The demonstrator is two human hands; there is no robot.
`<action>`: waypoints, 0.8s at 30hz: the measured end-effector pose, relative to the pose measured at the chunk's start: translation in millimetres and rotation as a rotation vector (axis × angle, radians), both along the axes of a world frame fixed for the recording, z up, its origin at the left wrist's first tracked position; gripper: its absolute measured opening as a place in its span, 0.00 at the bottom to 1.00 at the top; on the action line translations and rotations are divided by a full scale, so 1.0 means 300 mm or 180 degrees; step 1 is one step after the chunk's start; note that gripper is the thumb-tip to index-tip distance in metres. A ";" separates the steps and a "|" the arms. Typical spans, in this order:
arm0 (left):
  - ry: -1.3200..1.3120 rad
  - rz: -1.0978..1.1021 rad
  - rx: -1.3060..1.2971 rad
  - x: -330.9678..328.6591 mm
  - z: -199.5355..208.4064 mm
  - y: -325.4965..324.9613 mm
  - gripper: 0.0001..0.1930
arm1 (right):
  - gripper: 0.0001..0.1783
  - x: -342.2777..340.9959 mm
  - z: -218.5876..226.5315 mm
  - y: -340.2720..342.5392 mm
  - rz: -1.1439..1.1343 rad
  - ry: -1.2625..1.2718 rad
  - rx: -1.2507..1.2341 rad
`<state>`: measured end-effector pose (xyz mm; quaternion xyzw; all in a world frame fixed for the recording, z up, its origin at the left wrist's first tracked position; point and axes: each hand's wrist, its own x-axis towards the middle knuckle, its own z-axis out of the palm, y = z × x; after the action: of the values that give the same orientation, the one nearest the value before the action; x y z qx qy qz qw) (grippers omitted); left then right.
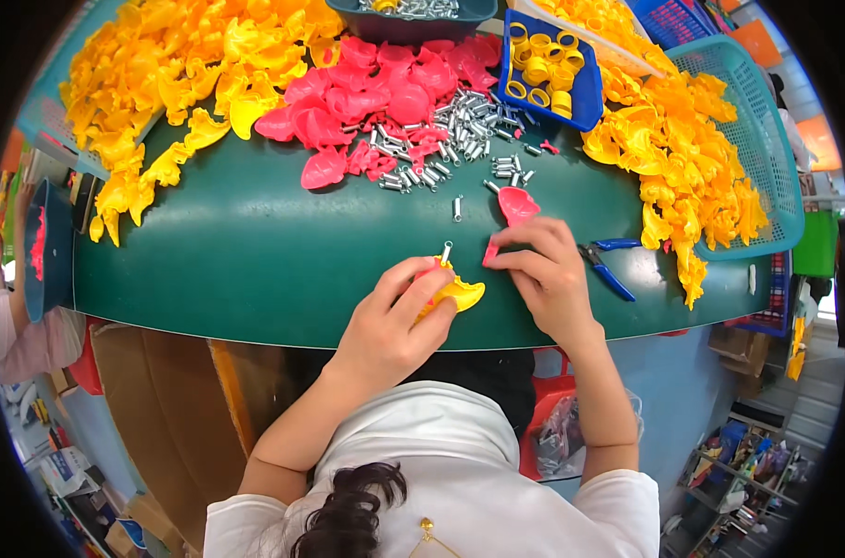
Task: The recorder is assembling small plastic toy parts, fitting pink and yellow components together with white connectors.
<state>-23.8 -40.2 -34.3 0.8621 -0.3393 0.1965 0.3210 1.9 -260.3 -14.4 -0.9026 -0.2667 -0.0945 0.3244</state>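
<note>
My left hand [390, 321] is closed around a curved yellow plastic part [462, 293]. A bit of pink shows between its fingers, and a small metal spring [447, 251] sticks up at its fingertips. To the right, my right hand [551, 279] pinches a small pink plastic piece [490, 252] between thumb and fingers. Just beyond that hand lies a pink cup-shaped part [517, 205], partly hidden by the fingers. A single loose spring [457, 209] rests on the green table [283, 251] ahead of my hands.
Blue-handled pliers [612, 270] lie right of my right hand. Farther off are heaps of pink parts [408, 98], springs [473, 121] and yellow parts [678, 153]. A blue tray [584, 119] holds yellow rings. A teal basket [787, 200] stands at the right edge; another person's arm [18, 316] shows far left.
</note>
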 end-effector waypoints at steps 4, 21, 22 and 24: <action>-0.0002 -0.0003 -0.0027 0.000 -0.016 0.002 0.14 | 0.06 -0.047 0.031 0.016 -0.1425 0.0073 0.0515; -0.0026 -0.0019 0.0196 -0.012 -0.016 0.000 0.13 | 0.06 -0.093 -0.021 0.123 -0.0909 0.0285 0.0859; -0.0047 -0.0002 0.0186 -0.010 -0.018 0.002 0.13 | 0.07 -0.089 -0.029 0.128 -0.0763 0.0153 0.0817; -0.0027 -0.0039 0.0208 -0.009 -0.019 0.000 0.12 | 0.07 -0.095 -0.032 0.136 -0.0836 0.0108 0.0719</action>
<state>-26.4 -40.2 -39.9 0.8692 -0.3522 0.1869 0.2924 -26.6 -219.5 -24.1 -0.8890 -0.1286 -0.1502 0.4130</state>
